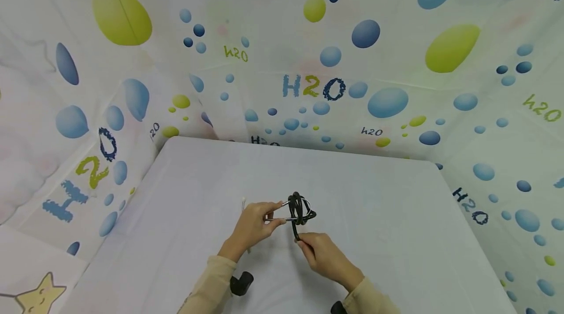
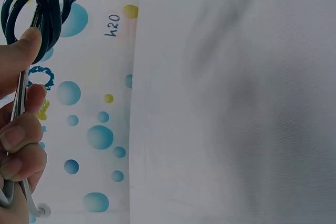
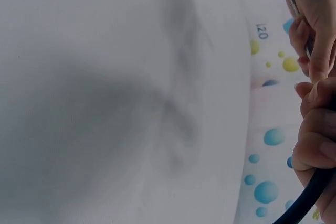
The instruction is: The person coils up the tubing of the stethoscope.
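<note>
A stethoscope with black tubing (image 1: 298, 208) and silver metal ear tubes (image 2: 20, 93) is held up over the white table. Its tubing is looped in a bundle around the metal. My left hand (image 1: 254, 223) grips the ear tubes, thumb and fingers on either side; a pale ear tip (image 2: 43, 210) shows below that hand in the left wrist view. Just to the right and nearer me, my right hand (image 1: 325, 256) pinches the tubing beneath the bundle. A length of black tube (image 3: 310, 198) runs out of the right hand in its wrist view. The chest piece cannot be made out.
The table (image 1: 396, 226) has a white cover. Behind it and along its sides hangs a pale curtain (image 1: 264, 59) printed with blue and green drops and "H2O". Dark wrist-worn devices (image 1: 242, 283) sit at both sleeves.
</note>
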The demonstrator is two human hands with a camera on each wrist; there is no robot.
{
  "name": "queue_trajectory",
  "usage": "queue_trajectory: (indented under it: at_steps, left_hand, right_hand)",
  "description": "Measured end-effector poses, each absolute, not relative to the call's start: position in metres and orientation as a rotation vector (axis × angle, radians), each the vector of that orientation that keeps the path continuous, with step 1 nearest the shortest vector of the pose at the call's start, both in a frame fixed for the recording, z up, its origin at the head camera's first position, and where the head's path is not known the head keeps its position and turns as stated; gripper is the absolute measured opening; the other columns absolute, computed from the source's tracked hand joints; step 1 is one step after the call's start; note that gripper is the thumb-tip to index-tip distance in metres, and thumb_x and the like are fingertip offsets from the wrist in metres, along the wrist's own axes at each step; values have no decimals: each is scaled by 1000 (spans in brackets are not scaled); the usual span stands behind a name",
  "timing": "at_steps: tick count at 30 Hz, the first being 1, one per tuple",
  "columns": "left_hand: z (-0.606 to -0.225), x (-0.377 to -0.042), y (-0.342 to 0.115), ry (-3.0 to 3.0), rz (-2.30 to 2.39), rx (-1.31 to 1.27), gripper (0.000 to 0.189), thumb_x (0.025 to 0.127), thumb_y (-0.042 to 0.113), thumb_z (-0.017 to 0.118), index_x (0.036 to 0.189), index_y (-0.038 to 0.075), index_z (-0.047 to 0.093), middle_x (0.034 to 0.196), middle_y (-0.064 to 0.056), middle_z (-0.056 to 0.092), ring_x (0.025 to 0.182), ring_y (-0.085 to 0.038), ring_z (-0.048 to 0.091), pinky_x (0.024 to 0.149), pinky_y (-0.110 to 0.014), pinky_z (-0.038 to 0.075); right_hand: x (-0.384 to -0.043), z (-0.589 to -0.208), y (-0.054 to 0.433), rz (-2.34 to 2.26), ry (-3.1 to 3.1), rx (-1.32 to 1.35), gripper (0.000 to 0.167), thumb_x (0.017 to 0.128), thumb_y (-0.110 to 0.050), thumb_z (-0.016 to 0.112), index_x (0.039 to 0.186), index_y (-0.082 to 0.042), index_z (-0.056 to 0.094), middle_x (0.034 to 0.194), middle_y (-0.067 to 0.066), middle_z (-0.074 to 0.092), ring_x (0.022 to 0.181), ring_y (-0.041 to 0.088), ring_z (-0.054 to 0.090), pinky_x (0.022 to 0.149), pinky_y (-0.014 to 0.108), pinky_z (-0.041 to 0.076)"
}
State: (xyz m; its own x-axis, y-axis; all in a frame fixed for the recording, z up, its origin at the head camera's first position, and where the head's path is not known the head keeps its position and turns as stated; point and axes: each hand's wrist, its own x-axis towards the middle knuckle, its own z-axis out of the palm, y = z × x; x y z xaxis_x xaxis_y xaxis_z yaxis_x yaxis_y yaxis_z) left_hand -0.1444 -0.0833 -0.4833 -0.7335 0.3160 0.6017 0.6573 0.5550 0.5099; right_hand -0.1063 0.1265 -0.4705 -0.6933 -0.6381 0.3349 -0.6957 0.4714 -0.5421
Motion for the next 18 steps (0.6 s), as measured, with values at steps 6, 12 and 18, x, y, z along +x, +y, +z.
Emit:
queue_trajectory:
  at_steps: [6, 12, 18]
  left_hand:
    - [-486, -146, -87, -2357, -1014, -757, 37, 72, 15, 82, 102, -2, 71, 62, 2, 58, 52, -12, 48, 50, -17, 38]
    - [-480, -147, -95, -2479, -987, -699, 36, 71, 15, 82, 102, 2, 72, 61, 6, 55, 55, -4, 42, 49, -18, 36]
    - [-469, -149, -92, -2490, -917, -681, 39, 72, 18, 82, 105, 1, 71, 65, 3, 60, 56, -8, 46, 51, -18, 38]
  right_hand:
    - [-99, -466, 130, 1040, -2662, 1220, 12, 90, 3, 56, 82, -3, 63, 67, -3, 55, 57, -4, 37, 51, 11, 35]
    - [-95, -451, 131, 976, -2756, 1316, 12, 91, 0, 55, 82, -3, 63, 64, -8, 48, 56, -4, 36, 52, 12, 35]
    - [-100, -439, 126, 781, -2768, 1263, 9, 90, -1, 57, 84, -2, 63, 65, -6, 52, 56, -1, 38, 53, 14, 37]
